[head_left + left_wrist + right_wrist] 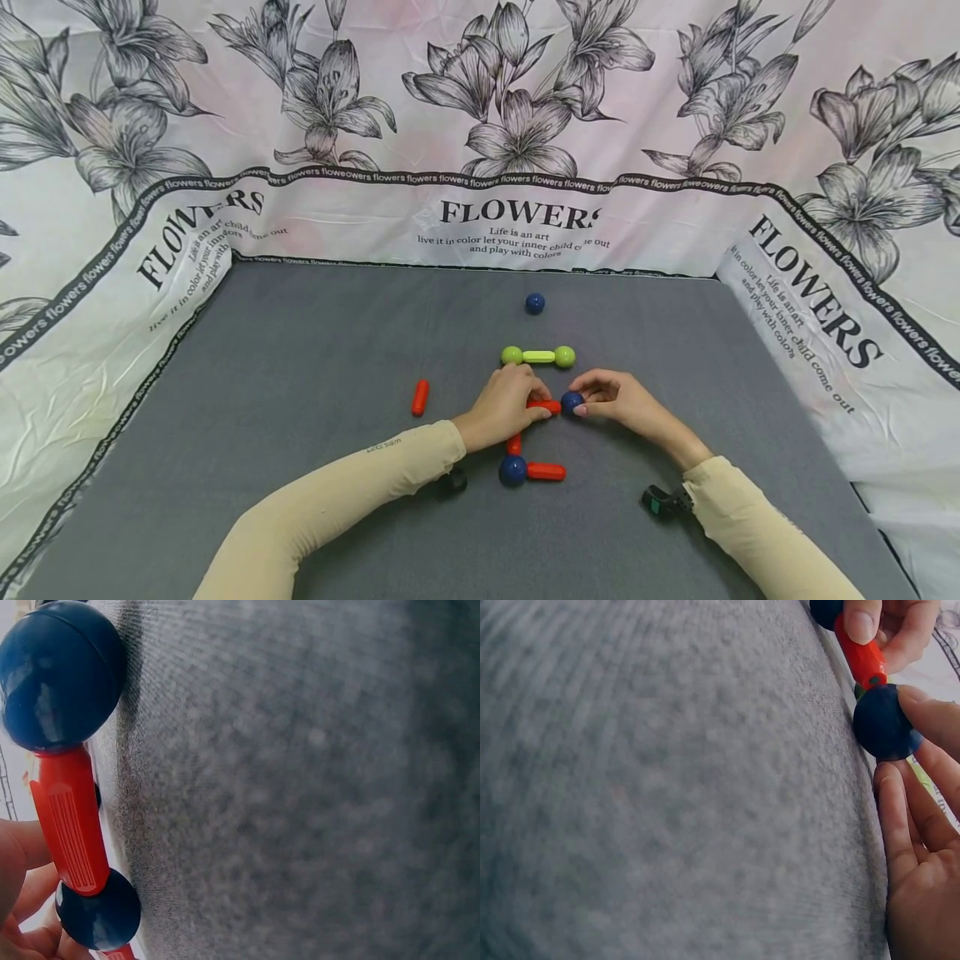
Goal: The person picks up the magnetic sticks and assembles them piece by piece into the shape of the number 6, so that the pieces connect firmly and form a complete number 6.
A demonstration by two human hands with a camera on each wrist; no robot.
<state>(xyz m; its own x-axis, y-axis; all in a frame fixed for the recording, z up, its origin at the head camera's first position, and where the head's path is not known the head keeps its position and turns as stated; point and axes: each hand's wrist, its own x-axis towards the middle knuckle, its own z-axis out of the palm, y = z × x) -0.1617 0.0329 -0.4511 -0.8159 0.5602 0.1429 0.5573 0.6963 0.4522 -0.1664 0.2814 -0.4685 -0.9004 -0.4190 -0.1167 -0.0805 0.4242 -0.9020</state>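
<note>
My left fingers (536,388) clamp a red rod (547,407), likely to steady it, while my right fingers (600,409) pinch a blue ball (572,403) just beside that rod's right end, presumably so the two line up.

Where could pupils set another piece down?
Bare: grey fabric left of the loose red plastic rod, and right of the farthest blue plastic ball. Crowded: between the green plastic rod and the nearest blue ball, around the left hand and right hand.
</note>
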